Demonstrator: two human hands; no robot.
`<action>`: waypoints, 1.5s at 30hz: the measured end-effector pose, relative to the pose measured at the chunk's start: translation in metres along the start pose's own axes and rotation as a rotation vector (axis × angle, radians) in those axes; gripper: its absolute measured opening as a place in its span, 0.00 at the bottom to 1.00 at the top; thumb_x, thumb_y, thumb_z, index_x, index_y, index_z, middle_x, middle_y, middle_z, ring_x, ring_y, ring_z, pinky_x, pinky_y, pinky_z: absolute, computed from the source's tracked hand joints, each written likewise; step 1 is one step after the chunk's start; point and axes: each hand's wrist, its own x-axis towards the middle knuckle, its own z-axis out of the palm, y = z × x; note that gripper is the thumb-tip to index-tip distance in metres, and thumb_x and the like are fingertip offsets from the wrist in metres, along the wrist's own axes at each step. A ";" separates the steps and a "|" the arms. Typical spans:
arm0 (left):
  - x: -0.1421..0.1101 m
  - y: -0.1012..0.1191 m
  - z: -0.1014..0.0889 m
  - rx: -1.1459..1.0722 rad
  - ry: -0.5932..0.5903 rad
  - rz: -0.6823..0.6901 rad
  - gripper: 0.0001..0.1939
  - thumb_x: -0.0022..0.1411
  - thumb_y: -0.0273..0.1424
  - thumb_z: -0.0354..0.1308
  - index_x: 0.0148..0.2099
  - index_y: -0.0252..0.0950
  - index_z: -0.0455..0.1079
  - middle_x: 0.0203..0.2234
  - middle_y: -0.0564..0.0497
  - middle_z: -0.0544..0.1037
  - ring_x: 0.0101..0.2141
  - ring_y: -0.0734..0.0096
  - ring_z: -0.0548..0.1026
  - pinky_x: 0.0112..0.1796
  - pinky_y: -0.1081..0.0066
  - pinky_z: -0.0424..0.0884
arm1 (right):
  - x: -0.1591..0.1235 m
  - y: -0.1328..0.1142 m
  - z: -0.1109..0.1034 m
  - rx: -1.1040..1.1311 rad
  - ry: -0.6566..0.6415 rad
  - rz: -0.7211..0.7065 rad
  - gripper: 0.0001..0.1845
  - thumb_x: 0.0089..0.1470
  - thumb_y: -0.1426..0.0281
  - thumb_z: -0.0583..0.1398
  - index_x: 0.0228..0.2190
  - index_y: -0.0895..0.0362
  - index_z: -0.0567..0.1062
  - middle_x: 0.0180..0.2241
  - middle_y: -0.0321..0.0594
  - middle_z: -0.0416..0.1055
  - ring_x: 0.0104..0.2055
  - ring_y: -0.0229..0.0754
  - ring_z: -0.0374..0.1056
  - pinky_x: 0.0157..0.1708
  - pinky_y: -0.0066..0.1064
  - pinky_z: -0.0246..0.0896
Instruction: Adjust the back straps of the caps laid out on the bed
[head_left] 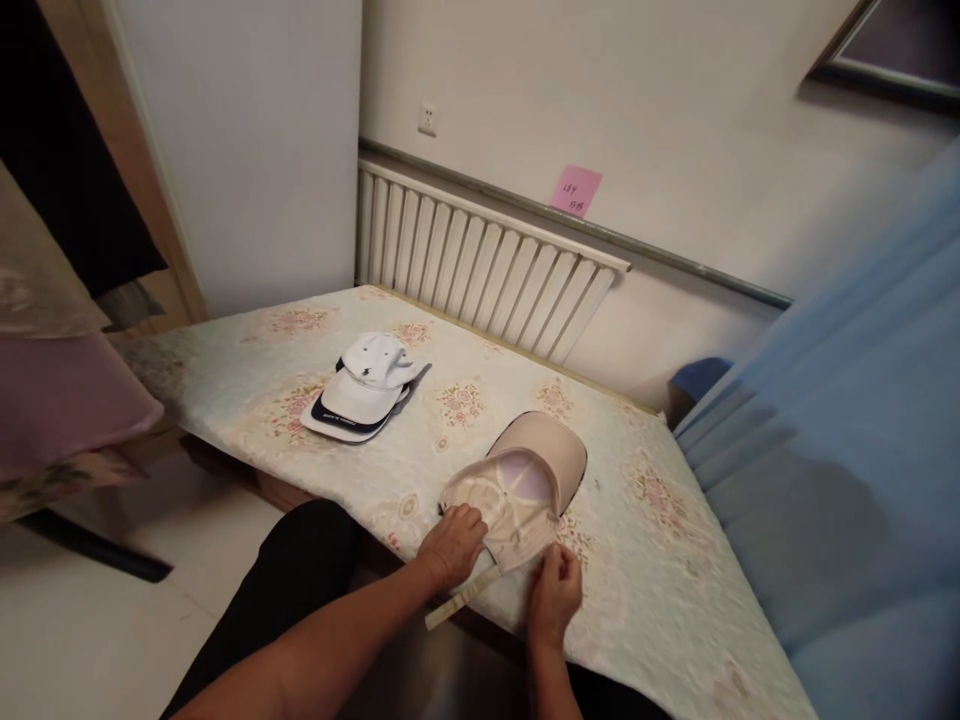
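A beige baseball cap (517,500) lies upside down on the flowered mattress near its front edge, brim pointing away and to the right. Its pale inside is turned up, and a loose strap (461,598) hangs from the back over the mattress edge. My left hand (454,545) is closed on the cap's left rear rim, fingers curled over it. Beside the cap's right rear edge, my right hand (557,585) is pinched closed; what its fingertips hold, if anything, is hidden. Farther left rests a stack of white and dark caps (360,390), brims toward the front left.
The mattress (660,560) has a floral cover. Behind it stand a white radiator (480,260) and a wall with a pink note (576,190). A blue curtain (847,450) hangs at the right. Clothes (67,380) hang at the left.
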 end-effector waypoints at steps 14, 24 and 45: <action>0.000 -0.002 0.007 0.017 0.039 0.007 0.05 0.63 0.25 0.49 0.38 0.35 0.65 0.36 0.47 0.67 0.40 0.61 0.63 0.43 0.61 0.60 | 0.048 -0.040 0.057 -0.680 -0.684 -0.514 0.16 0.53 0.79 0.47 0.35 0.60 0.74 0.36 0.48 0.75 0.40 0.42 0.71 0.42 0.28 0.58; 0.009 -0.006 0.022 0.085 0.012 0.024 0.06 0.64 0.25 0.49 0.38 0.34 0.68 0.34 0.46 0.69 0.38 0.61 0.65 0.39 0.62 0.61 | 0.068 -0.029 0.075 -0.839 -0.861 -0.466 0.20 0.49 0.82 0.50 0.40 0.60 0.76 0.37 0.49 0.77 0.40 0.43 0.73 0.40 0.26 0.59; 0.021 0.004 0.019 0.116 -0.051 0.074 0.07 0.64 0.24 0.50 0.37 0.31 0.69 0.32 0.43 0.71 0.39 0.57 0.66 0.40 0.60 0.60 | 0.086 -0.022 0.073 -0.812 -0.918 -0.383 0.32 0.44 0.84 0.51 0.51 0.57 0.72 0.47 0.44 0.74 0.48 0.41 0.71 0.49 0.26 0.58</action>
